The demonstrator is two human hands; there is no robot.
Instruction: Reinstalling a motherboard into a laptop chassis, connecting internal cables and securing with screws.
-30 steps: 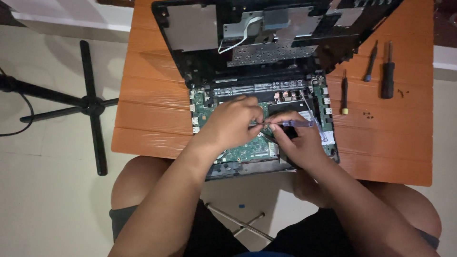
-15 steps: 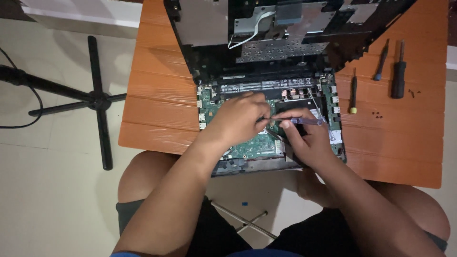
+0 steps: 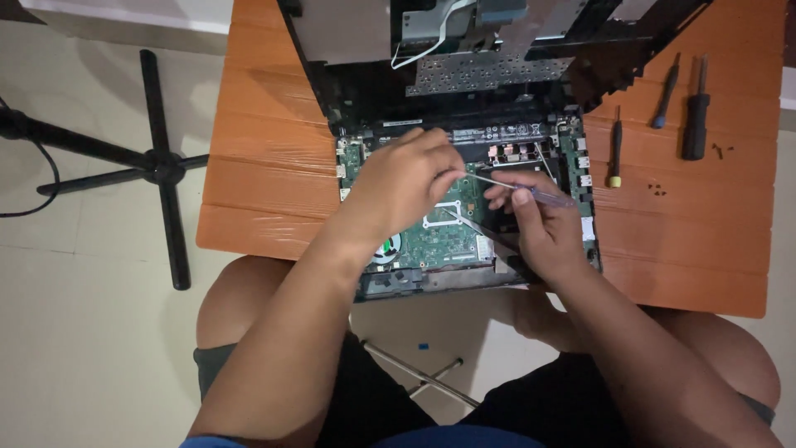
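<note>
Setting: pale tiled floor (image 3: 91, 348), black tripod stand (image 3: 157, 166) at left; orange wood-grain desk (image 3: 265, 158) carries all items.

Item 1: opened laptop (image 3: 464, 124), bottom cover removed, chassis laid flat at the desk's near edge so the green motherboard (image 3: 439, 236) is exposed to both hands; fan partly seen at lower left of board.

Item 2: left hand (image 3: 406, 178), curled, knuckles up, resting on the board's upper part; fingertips hidden, so what its grip has, if anything, can't be told.

Item 3: right hand (image 3: 535, 228), grip closed round a slim precision screwdriver (image 3: 518, 189), shaft angled left toward the left hand, prob. for fine control.

Item 4: three spare screwdrivers (image 3: 676, 104) laid parallel at right, within reach, w/ loose small screws (image 3: 657, 190) near them.
</note>
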